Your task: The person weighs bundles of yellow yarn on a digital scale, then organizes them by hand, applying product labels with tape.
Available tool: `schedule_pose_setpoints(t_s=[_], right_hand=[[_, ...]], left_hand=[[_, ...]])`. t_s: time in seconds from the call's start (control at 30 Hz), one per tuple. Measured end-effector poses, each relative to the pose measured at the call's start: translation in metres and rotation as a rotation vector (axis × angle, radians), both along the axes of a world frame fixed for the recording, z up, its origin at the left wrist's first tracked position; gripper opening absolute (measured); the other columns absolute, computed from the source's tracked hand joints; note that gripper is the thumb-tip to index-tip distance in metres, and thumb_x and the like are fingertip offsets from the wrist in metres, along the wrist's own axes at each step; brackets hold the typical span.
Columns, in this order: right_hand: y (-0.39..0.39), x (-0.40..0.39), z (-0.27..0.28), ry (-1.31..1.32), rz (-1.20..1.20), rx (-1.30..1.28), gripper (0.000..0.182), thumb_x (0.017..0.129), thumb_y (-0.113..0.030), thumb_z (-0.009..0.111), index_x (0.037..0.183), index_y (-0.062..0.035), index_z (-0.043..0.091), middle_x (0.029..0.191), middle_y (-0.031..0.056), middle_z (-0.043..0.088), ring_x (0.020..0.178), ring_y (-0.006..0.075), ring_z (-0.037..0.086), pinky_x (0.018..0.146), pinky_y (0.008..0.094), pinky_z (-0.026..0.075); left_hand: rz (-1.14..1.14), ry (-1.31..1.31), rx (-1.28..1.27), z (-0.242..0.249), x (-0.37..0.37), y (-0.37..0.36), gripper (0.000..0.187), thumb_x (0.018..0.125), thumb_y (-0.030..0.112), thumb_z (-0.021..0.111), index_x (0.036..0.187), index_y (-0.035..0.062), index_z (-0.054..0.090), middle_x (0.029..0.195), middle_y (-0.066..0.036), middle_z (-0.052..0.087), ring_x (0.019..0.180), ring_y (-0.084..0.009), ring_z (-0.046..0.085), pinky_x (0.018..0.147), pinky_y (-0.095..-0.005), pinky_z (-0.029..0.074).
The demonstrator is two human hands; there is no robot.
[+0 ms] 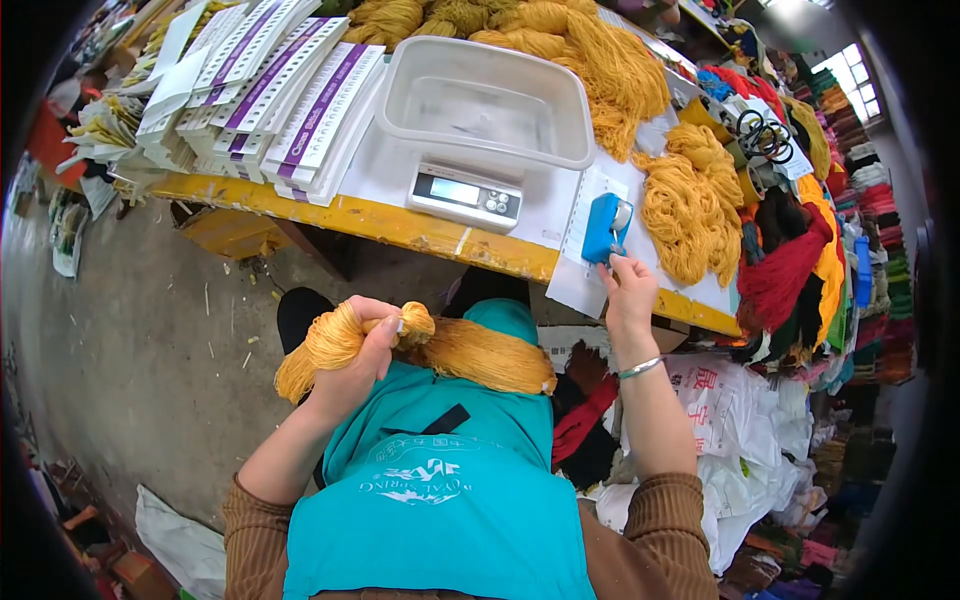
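Observation:
My left hand (355, 360) is closed around a bundle of golden-yellow yarn (480, 355), which lies across my lap on the teal apron (440, 500). A small white piece shows by my left thumb. My right hand (630, 290) is at the table's front edge, its thumb and forefinger pinched at the front end of a blue tape dispenser (603, 228); whatever is between the fingertips is too small to make out. Left of the dispenser, a clear plastic tub (485, 100) rests on a digital scale (466, 197) with a lit display.
Stacks of white cards with purple bands (320, 115) stand at the table's left. Loose yellow yarn (690, 205) lies right of the dispenser, with more behind the tub. Scissors (765, 137) and coloured yarn (790, 255) are farther right. White sacks (735, 420) sit below the table.

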State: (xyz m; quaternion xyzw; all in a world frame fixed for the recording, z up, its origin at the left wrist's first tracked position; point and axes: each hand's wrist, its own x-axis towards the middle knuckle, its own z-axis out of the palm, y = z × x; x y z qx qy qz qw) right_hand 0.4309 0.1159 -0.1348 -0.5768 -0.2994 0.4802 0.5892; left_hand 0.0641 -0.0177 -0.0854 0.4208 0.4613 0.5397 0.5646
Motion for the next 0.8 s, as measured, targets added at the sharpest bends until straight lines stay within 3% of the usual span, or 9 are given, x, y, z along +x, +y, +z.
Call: schedule_pose_setpoints(t_s=[0.03, 0.17, 0.27, 0.37, 0.43, 0.47, 0.67, 0.7, 0.8], right_hand=[[-0.002, -0.004, -0.004, 0.005, -0.039, 0.027, 0.006, 0.088, -0.002, 0.066, 0.085, -0.0006, 0.061, 0.132, 0.0153, 0.054, 0.1, 0.0126, 0.058, 0.081, 0.0272, 0.054], [0.0, -0.008, -0.018, -0.064, -0.093, 0.052, 0.008, 0.086, -0.002, 0.067, 0.08, 0.0004, 0.061, 0.128, 0.0179, 0.058, 0.105, 0.0169, 0.059, 0.086, 0.0286, 0.051], [-0.002, 0.002, -0.029, -0.344, -0.043, 0.09, 0.013, 0.082, -0.002, 0.067, 0.072, 0.0025, 0.06, 0.124, 0.0228, 0.061, 0.119, 0.0246, 0.055, 0.096, 0.0323, 0.042], [-0.011, -0.009, -0.021, -0.217, -0.121, 0.079, 0.009, 0.085, -0.002, 0.066, 0.078, 0.0011, 0.06, 0.132, 0.0215, 0.055, 0.118, 0.0209, 0.054, 0.096, 0.0315, 0.042], [-0.031, -0.033, 0.002, -0.106, -0.13, 0.195, 0.004, 0.089, -0.003, 0.064, 0.089, -0.0019, 0.06, 0.139, 0.0129, 0.049, 0.091, 0.0082, 0.055, 0.077, 0.0221, 0.047], [-0.044, -0.058, 0.025, -0.1, -0.138, 0.22, 0.002, 0.091, -0.003, 0.062, 0.091, -0.0019, 0.06, 0.139, 0.0143, 0.05, 0.095, 0.0082, 0.054, 0.083, 0.0242, 0.048], [-0.102, -0.178, 0.096, 0.002, 0.502, 0.286, 0.006, 0.092, -0.001, 0.058, 0.087, 0.0004, 0.062, 0.14, 0.0191, 0.049, 0.121, 0.0191, 0.051, 0.105, 0.0364, 0.04], [-0.103, -0.186, 0.095, 0.084, 0.602, 0.252, 0.006, 0.09, -0.002, 0.063, 0.094, -0.0002, 0.064, 0.142, 0.0194, 0.046, 0.136, 0.0236, 0.039, 0.113, 0.041, 0.03], [-0.096, -0.206, 0.085, 0.078, 0.666, 0.262, 0.006, 0.091, -0.002, 0.062, 0.095, 0.001, 0.064, 0.142, 0.0196, 0.045, 0.137, 0.0264, 0.039, 0.109, 0.0387, 0.033]], left_hand=[[0.003, -0.006, -0.002, 0.002, 0.001, 0.001, 0.009, 0.1, 0.014, 0.054, 0.099, 0.0052, 0.056, 0.069, 0.003, 0.05, 0.051, -0.0015, 0.043, 0.045, -0.0184, 0.035], [0.003, -0.001, -0.014, 0.01, 0.002, 0.003, 0.009, 0.1, 0.014, 0.054, 0.098, 0.005, 0.056, 0.07, 0.003, 0.051, 0.051, -0.0017, 0.043, 0.045, -0.0185, 0.034], [0.004, -0.06, -0.044, 0.018, 0.003, 0.007, 0.009, 0.099, 0.014, 0.054, 0.096, 0.0052, 0.056, 0.066, 0.002, 0.052, 0.047, -0.0023, 0.042, 0.044, -0.0189, 0.032], [0.024, -0.192, -0.136, 0.02, 0.002, 0.01, 0.01, 0.098, 0.016, 0.056, 0.096, 0.0058, 0.056, 0.066, 0.001, 0.053, 0.046, -0.0031, 0.041, 0.043, -0.0191, 0.031], [0.041, -0.286, -0.188, 0.02, 0.002, 0.012, 0.011, 0.098, 0.017, 0.057, 0.096, 0.0064, 0.056, 0.069, 0.0, 0.054, 0.045, -0.0032, 0.041, 0.041, -0.0192, 0.031], [0.032, -0.302, -0.18, 0.018, 0.001, 0.013, 0.011, 0.098, 0.018, 0.057, 0.096, 0.0067, 0.056, 0.072, -0.001, 0.056, 0.046, -0.0031, 0.04, 0.041, -0.0192, 0.031], [0.007, -0.391, -0.23, 0.019, 0.01, 0.017, 0.011, 0.099, 0.018, 0.057, 0.098, 0.0068, 0.057, 0.077, -0.002, 0.056, 0.047, -0.0034, 0.04, 0.042, -0.0188, 0.032], [0.007, -0.407, -0.235, 0.02, 0.011, 0.017, 0.01, 0.099, 0.017, 0.056, 0.099, 0.0067, 0.057, 0.078, -0.002, 0.056, 0.048, -0.0036, 0.041, 0.042, -0.018, 0.032], [0.007, -0.46, -0.237, 0.021, 0.011, 0.017, 0.011, 0.1, 0.018, 0.055, 0.1, 0.0072, 0.057, 0.078, -0.001, 0.056, 0.049, -0.0037, 0.041, 0.043, -0.0182, 0.032]])
